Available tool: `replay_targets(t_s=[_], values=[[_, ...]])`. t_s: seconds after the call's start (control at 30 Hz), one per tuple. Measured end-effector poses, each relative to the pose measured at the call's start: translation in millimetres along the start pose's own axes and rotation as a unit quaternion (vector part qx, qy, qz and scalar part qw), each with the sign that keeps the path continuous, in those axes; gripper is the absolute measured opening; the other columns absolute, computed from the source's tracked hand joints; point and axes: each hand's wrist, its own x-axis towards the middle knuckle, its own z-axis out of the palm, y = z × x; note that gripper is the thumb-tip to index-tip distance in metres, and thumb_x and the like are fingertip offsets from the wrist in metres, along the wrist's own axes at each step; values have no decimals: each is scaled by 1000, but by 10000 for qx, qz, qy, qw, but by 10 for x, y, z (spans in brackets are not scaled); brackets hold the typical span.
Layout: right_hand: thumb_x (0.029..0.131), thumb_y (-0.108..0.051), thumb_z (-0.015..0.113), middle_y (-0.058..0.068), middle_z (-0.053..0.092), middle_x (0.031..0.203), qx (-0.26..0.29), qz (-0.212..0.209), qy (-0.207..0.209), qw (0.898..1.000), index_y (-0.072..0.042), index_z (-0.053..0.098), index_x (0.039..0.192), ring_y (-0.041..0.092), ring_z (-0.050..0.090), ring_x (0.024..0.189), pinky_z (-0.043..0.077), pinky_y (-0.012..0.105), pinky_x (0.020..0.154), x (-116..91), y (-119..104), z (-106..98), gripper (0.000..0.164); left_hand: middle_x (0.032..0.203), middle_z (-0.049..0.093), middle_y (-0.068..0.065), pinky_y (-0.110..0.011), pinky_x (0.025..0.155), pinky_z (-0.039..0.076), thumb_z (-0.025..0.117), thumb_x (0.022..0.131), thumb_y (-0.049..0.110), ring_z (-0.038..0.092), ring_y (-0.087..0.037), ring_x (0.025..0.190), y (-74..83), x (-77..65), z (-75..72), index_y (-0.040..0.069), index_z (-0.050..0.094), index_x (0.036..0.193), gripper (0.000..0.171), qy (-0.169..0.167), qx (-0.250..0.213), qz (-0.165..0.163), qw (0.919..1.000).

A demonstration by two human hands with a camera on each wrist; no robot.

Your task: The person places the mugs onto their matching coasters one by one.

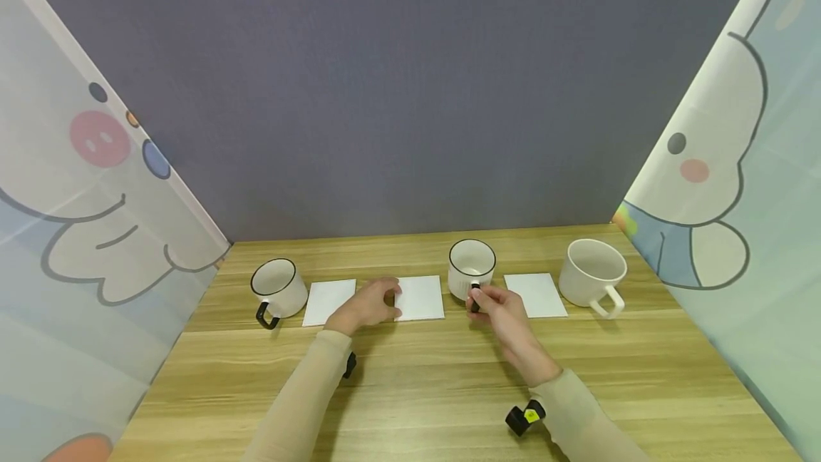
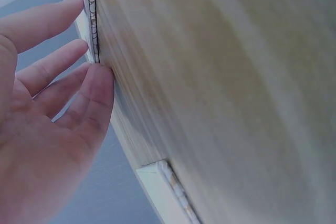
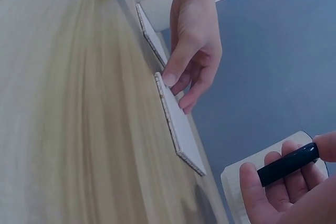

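My right hand (image 1: 507, 319) grips the black handle (image 3: 289, 165) of a small white ribbed mug (image 1: 471, 269) with a dark rim. In the head view the mug stands upright between the middle and right white square coasters. My left hand (image 1: 368, 305) lies at the left edge of the middle coaster (image 1: 420, 298), fingers loosely bent. Its thumb (image 3: 169, 78) meets the near corner, and the other fingertips reach along the same edge. In the left wrist view this hand (image 2: 47, 114) has nothing between thumb and fingers but the coaster's edge.
At the left stands a white mug (image 1: 288, 294) with black rim and handle, beside a left coaster (image 1: 327, 301). A right coaster (image 1: 535, 296) lies next to a larger all-white mug (image 1: 590, 273). Behind the wooden table (image 1: 410, 391) rises a grey panel (image 1: 410, 91), with printed curtains at both sides.
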Motion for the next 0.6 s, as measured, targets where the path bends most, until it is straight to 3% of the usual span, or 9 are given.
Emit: replay_targets(t_s=[0.3, 0.6], values=[[102, -5, 60, 13, 66, 92, 59, -51, -3, 10000, 18, 62, 107, 28, 66, 91, 57, 47, 91, -5, -56, 52, 24, 156, 44, -12, -52, 111, 40, 79, 91, 19, 44, -35, 139, -6, -1, -5, 12, 66, 123, 35, 13, -22, 18, 10000], [102, -6, 60, 11, 67, 90, 97, -133, -113, 9998, 19, 61, 107, 25, 67, 90, 59, 40, 87, -7, -79, 119, 25, 152, 48, -12, -49, 104, 46, 79, 90, 17, 53, -30, 126, 0, 5, 9, 10, 65, 124, 37, 27, 10, 77, 10000]])
